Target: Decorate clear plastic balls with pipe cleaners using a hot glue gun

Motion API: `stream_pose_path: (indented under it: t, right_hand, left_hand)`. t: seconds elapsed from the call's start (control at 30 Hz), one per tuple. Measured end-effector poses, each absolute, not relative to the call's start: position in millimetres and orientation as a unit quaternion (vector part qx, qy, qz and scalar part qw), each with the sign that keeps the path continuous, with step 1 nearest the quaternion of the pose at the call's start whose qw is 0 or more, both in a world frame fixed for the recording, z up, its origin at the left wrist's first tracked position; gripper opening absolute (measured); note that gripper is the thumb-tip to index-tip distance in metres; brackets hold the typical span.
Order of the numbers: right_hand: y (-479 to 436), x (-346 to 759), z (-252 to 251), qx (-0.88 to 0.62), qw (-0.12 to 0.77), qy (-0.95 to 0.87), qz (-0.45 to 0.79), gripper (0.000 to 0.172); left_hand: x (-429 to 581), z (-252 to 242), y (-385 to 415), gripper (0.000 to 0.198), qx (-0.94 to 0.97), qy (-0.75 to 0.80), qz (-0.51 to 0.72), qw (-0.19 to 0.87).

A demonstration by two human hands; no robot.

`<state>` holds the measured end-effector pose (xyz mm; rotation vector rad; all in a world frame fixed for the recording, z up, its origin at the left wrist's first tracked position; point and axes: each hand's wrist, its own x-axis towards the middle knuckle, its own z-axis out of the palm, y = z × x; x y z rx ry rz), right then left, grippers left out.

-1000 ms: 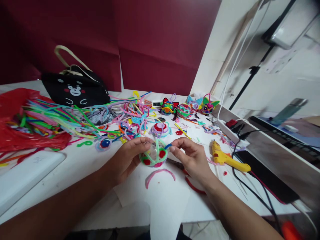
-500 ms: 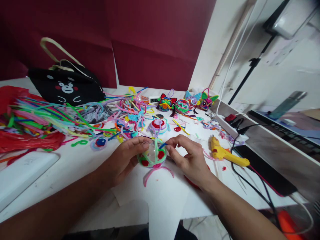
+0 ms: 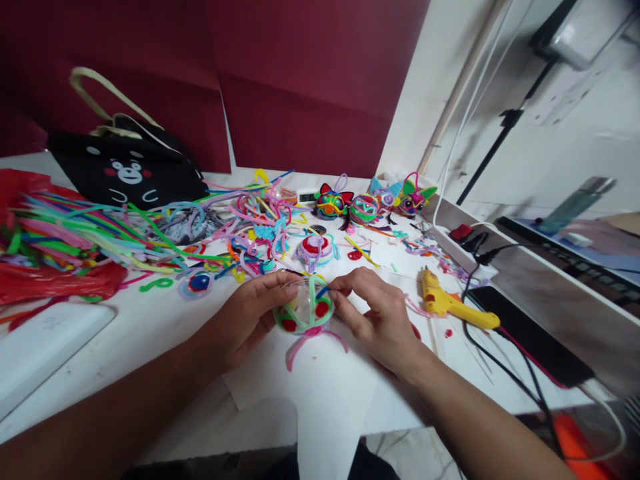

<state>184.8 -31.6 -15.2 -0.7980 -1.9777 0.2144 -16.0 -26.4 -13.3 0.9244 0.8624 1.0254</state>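
My left hand is closed around the left side of a clear plastic ball. Green pipe cleaner strips, red spots and a pink bow-like piece decorate the ball, the pink ends hanging at its front. Between thumb and index finger, my right hand pinches a short blue pipe cleaner, which touches the ball's upper right beside a green strip. Just behind the ball lies a red and lilac coiled piece. To the left of it sits a disc with a blue centre.
Pipe cleaners spill from a red bag at left, near a black bag and a white box. Finished decorated balls stand at the back. On the right are a yellow glue gun, a phone and cables.
The blue pipe cleaner and the right fingers have shifted slightly left, closer against the ball. The left hand keeps its hold. The whole view has shifted a little.
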Motion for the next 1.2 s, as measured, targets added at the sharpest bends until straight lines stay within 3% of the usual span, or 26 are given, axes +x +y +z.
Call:
stream_pose_path:
  t: [0.47,1.2]
  right_hand:
    - [-31.2,186.5,-19.0,-0.324,0.433,-0.841,0.003,0.012]
    - [-35.9,183.2,-17.6,-0.343,0.418,-0.841,-0.013,0.018]
  left_hand:
    - [-16.3,-14.5,-25.4,0.013,0.404,0.389,0.454,0.693]
    - [-14.9,-12.6,-25.9,0.009,0.397,0.386,0.451,0.700]
